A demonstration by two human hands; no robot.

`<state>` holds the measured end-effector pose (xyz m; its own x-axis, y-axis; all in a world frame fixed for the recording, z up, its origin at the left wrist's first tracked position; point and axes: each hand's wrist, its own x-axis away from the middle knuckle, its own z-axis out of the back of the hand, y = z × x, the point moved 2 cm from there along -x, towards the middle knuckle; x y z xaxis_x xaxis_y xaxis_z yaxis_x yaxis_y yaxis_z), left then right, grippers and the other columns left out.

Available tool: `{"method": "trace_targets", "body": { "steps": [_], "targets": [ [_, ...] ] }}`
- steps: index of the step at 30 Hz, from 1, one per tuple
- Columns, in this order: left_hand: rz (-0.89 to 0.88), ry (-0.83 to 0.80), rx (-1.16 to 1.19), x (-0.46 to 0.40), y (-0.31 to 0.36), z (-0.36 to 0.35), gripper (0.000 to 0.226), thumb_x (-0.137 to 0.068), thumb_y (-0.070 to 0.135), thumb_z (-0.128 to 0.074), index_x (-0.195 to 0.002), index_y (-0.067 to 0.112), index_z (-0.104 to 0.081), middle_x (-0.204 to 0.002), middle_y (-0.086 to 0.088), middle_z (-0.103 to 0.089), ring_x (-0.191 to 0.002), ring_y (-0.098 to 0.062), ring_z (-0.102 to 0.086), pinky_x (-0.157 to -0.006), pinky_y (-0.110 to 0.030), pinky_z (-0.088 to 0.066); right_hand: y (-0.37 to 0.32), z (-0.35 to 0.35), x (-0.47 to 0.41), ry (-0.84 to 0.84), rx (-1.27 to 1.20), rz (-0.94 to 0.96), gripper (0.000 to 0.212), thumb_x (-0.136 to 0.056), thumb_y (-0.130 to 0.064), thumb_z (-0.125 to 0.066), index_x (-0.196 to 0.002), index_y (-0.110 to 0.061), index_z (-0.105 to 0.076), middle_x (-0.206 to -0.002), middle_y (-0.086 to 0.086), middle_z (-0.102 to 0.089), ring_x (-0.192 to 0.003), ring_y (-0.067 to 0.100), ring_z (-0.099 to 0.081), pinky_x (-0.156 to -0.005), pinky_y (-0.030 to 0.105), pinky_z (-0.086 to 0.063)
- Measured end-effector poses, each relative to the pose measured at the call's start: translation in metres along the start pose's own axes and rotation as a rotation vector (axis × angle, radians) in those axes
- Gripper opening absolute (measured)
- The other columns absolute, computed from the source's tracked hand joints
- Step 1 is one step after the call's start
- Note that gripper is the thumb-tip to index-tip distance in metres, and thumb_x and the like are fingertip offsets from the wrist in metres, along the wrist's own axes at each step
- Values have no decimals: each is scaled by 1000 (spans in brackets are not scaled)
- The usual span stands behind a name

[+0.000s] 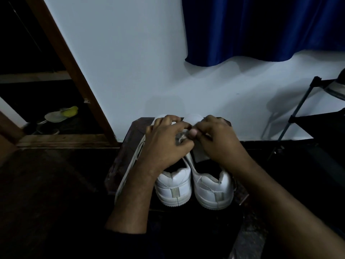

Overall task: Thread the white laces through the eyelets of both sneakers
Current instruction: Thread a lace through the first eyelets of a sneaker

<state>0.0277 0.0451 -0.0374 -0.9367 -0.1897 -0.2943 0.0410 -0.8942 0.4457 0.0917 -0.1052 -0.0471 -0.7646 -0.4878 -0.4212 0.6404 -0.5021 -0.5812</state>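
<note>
Two white sneakers stand side by side on a dark low table (127,146), heels toward me: the left sneaker (174,189) and the right sneaker (212,191). My left hand (164,144) lies over the left sneaker's lacing area, fingers curled. My right hand (216,141) reaches across from above the right sneaker, its thumb and fingers pinching a bit of white lace (182,136) where both hands meet. A long white lace (130,165) hangs down the left side of the left sneaker. The eyelets are hidden under my hands.
A pale wall rises just behind the table, with a blue curtain (261,28) hanging at upper right. A black metal rack (306,113) stands at the right. A wooden frame (71,71) slants at left, with a yellow-green item (61,114) in the dark space behind it.
</note>
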Motion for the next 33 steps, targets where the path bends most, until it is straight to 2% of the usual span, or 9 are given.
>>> {"method": "trace_targets", "body": {
  "steps": [3, 5, 8, 11, 13, 15, 21, 26, 33],
  "targets": [
    [-2, 5, 6, 0, 1, 1, 49, -71, 47, -55, -118, 44, -68, -134, 17, -53, -131, -10, -42, -97, -30, -22, -8, 12, -1, 148, -786, -200, 28, -106, -24, -48, -85, -10, -60, -87, 8, -74, -73, 13, -63, -70, 24, -49],
    [3, 0, 20, 1, 1, 1, 49, -71, 46, -54, -118, 45, -69, -134, 18, -52, -131, -8, -41, -96, -28, -19, 0, 19, 0, 248, -925, -330, 28, -107, -23, -45, -86, -10, -58, -72, 6, -71, -60, 14, -56, -57, 21, -46],
    [-3, 3, 31, 1, 2, 2, 46, -71, 45, -55, -115, 46, -70, -132, 19, -53, -130, -6, -42, -96, -27, -20, 17, 19, -1, 178, -447, -290, 22, -103, -26, -54, -87, -18, -68, -70, -3, -69, -57, 6, -56, -58, 21, -42],
    [-16, 27, 24, 1, 2, 1, 40, -74, 45, -59, -112, 45, -71, -129, 19, -55, -129, -7, -45, -98, -30, -24, 23, 7, 1, 92, -50, -208, 21, -100, -30, -57, -106, -18, -73, -101, 2, -72, -96, 18, -65, -80, 24, -45],
    [-10, 36, 25, 1, 0, 1, 32, -81, 43, -67, -113, 45, -72, -130, 19, -55, -129, -8, -45, -99, -31, -25, 16, 7, 1, 145, 21, -171, 30, -100, -37, -53, -115, -17, -70, -109, 7, -65, -103, 30, -62, -89, 38, -49],
    [6, 22, 24, 0, -1, 1, 30, -86, 41, -70, -116, 43, -71, -130, 19, -53, -129, -8, -44, -100, -32, -26, 6, 17, 0, 243, 89, -59, 30, -98, -41, -51, -113, -22, -68, -106, 3, -60, -99, 27, -61, -86, 46, -50],
    [99, 6, 107, 0, 0, 1, 34, -83, 34, -73, -115, 38, -67, -125, 17, -56, -123, -14, -49, -109, -42, -36, -4, 10, 4, -33, 218, 28, 13, -90, -31, -64, -99, -24, -71, -95, 0, -61, -93, 25, -62, -77, 40, -52],
    [104, -7, 130, 0, 4, 3, 38, -79, 24, -70, -113, 39, -68, -121, 17, -56, -118, -15, -51, -106, -44, -42, 14, 29, -1, 71, 153, -245, 13, -90, -11, -63, -101, -18, -67, -103, 8, -68, -99, 31, -62, -75, 33, -46],
    [91, -37, 35, 1, 10, 2, 45, -85, 28, -65, -129, 36, -62, -134, 10, -55, -126, -20, -47, -108, -42, -41, -1, 12, -1, -26, 382, 50, 42, -82, -3, -58, -118, -22, -68, -106, 12, -56, -94, 36, -54, -76, 44, -51]
  ]
}}
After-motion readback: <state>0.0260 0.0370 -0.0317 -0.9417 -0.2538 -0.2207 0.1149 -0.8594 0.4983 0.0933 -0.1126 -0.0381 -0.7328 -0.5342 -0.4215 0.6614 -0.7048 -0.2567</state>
